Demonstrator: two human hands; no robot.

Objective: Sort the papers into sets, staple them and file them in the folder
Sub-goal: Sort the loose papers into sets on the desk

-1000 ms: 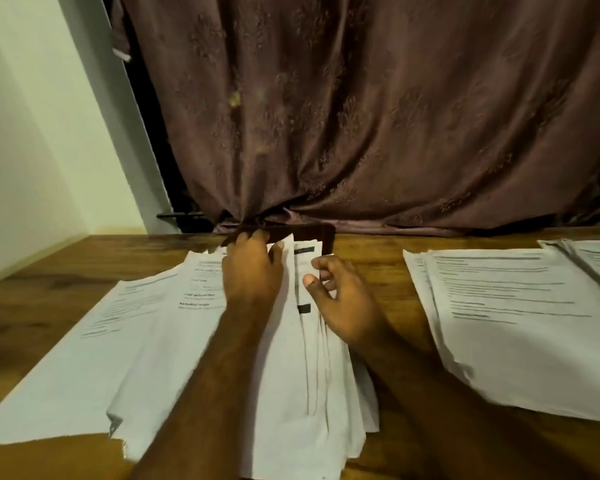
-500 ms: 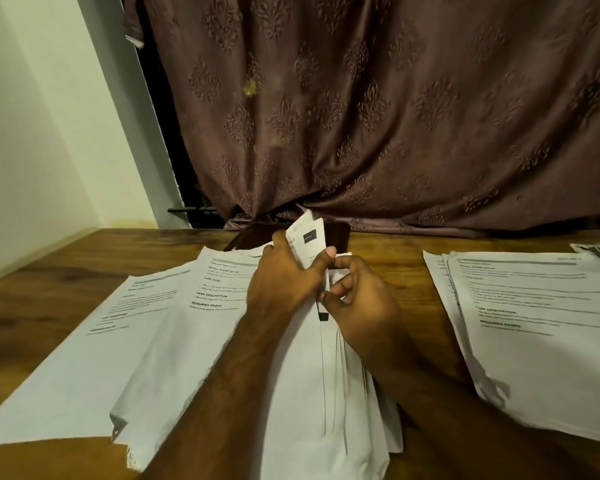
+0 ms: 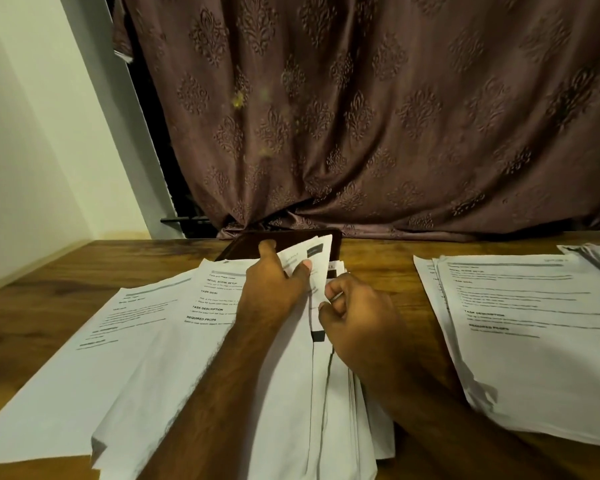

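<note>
Head view: creased white paper sheet (image 3: 312,258).

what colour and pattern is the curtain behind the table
Dusty mauve-brown curtain with embossed damask motifs, seen in the head view.

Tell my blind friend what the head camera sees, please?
Two hands lift a sheet from the middle pile of papers on a wooden table: the left hand pinches the sheet, the right hand grips its edge. More papers lie right; a curtain hangs behind.
</note>
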